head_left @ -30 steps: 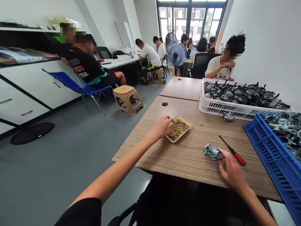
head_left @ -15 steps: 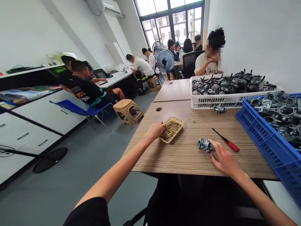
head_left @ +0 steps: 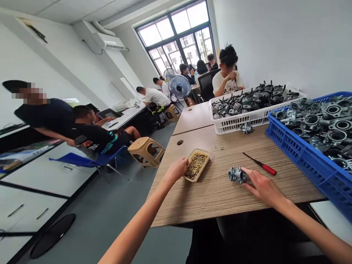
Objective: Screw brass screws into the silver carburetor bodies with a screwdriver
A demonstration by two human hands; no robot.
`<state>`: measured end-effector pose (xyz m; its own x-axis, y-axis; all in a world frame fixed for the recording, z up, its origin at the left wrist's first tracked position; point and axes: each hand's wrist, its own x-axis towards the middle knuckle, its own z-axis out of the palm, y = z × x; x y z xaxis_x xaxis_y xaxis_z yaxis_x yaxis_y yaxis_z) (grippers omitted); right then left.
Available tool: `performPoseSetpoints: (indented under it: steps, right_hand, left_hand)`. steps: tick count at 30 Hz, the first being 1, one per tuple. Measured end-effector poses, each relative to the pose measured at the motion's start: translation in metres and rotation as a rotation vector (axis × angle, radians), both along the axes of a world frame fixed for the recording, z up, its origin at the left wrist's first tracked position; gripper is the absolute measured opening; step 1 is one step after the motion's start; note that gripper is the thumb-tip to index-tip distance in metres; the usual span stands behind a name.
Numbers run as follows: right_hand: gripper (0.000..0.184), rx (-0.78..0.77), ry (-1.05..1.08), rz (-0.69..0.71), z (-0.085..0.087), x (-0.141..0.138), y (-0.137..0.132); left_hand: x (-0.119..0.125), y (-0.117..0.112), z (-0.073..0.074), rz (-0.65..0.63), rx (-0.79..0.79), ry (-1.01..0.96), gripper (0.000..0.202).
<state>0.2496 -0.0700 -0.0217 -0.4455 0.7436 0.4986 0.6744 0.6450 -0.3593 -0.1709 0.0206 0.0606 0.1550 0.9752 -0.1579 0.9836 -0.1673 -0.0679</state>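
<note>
Two hands, right hand (head_left: 264,189) open, fingertips (head_left: 244,171) touching a carburetor body (head_left: 236,175), left hand (head_left: 174,171) curled beside a brass-parts tray (head_left: 201,151)

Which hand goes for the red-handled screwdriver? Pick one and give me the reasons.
Right, most likely. The right hand is at the carburetor body with the red-handled screwdriver lying just beyond it. The left hand is farther off, at the tray of brass parts.
</note>
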Motion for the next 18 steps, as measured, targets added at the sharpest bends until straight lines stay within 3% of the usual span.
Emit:
performPoseSetpoints:
  steps: [5, 10, 14, 18]
  right_hand:
    - [0.063, -0.021, 0.018, 0.017, 0.003, -0.004, -0.003]
    - [0.06, -0.091, 0.052, 0.006, 0.006, -0.01, -0.002]
    - [0.053, -0.212, 0.1, -0.04, 0.013, -0.016, 0.0]
    - [0.049, -0.315, 0.188, -0.074, 0.017, -0.02, 0.002]
  left_hand:
    - [-0.004, -0.002, 0.003, -0.068, 0.045, 0.021, 0.022]
    - [0.007, -0.012, 0.017, -0.185, 0.272, -0.072, 0.016]
    - [0.047, -0.034, 0.021, -0.279, 0.347, -0.326, 0.012]
    - [0.102, -0.062, 0.005, -0.385, 0.343, -0.62, 0.01]
